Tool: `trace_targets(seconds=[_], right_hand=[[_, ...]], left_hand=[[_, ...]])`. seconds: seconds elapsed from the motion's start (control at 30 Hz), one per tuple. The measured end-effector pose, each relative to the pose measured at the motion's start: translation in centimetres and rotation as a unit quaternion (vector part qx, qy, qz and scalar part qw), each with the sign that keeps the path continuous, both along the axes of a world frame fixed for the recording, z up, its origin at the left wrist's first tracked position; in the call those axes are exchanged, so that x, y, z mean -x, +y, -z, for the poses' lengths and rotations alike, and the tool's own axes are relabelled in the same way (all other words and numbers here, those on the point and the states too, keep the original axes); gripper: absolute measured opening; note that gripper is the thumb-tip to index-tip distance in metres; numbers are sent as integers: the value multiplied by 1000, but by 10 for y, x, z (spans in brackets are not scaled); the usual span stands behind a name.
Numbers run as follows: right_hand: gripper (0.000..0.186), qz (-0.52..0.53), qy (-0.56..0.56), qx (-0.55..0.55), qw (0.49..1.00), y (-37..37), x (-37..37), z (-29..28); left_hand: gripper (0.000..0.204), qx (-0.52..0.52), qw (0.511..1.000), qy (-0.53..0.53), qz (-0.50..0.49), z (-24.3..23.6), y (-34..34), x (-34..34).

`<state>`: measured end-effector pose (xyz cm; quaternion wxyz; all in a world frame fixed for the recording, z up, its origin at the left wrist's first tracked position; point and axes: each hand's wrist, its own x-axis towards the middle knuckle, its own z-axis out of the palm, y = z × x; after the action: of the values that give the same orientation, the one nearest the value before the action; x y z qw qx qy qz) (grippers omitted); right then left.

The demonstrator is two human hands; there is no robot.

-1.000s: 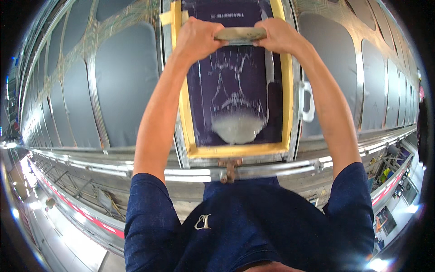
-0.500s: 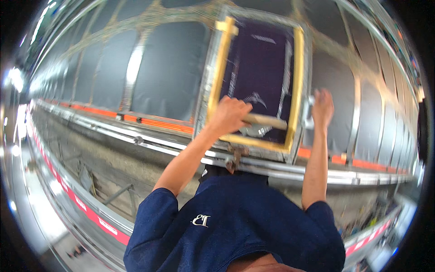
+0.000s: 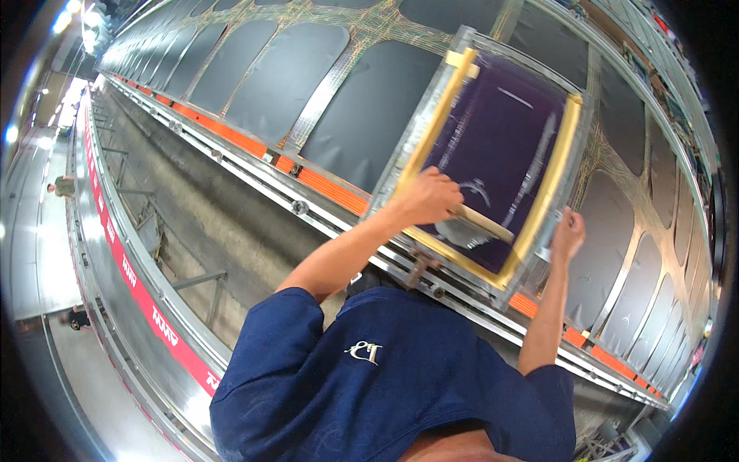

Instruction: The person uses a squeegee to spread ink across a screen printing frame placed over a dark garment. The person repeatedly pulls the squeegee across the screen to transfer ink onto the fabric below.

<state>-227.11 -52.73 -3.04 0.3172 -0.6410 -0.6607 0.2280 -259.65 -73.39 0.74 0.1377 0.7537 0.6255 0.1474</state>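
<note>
My left hand (image 3: 427, 196) grips the left end of a wooden squeegee (image 3: 485, 221), which lies low across a dark purple printing screen (image 3: 493, 131). Pale ink (image 3: 462, 235) shows beside the squeegee, and yellow tape (image 3: 562, 169) lines the screen's metal frame. My right hand (image 3: 567, 231) is closed round a pale handle (image 3: 545, 251) on the frame's right side, partly hidden by the fingers.
A long table (image 3: 354, 108) carries several dark flat panels on both sides of the frame. A metal rail (image 3: 258, 181) runs along its near edge, above an orange strip (image 3: 331, 189). Across a gap at left are a red-banded barrier (image 3: 131, 273) and a distant person (image 3: 63, 186).
A second ago both hands held the squeegee high on the screen. It has come down toward the near end, and my right hand has moved onto the side handle. The view has turned.
</note>
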Motion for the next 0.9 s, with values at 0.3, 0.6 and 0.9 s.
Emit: trace_targets(seconds=[0.3,0.6,0.9], right_hand=[[31,-3,65,2,998,-81,240,38],[29,28,26,17,999,-93,273,41],[31,-23,-133,112,985,-89,271,31]], left_hand=[[24,-90,994,60,6,-14,-100,220],[46,-96,993,55,35,25,-184,230],[45,-121,989,62,61,38,-12,300]])
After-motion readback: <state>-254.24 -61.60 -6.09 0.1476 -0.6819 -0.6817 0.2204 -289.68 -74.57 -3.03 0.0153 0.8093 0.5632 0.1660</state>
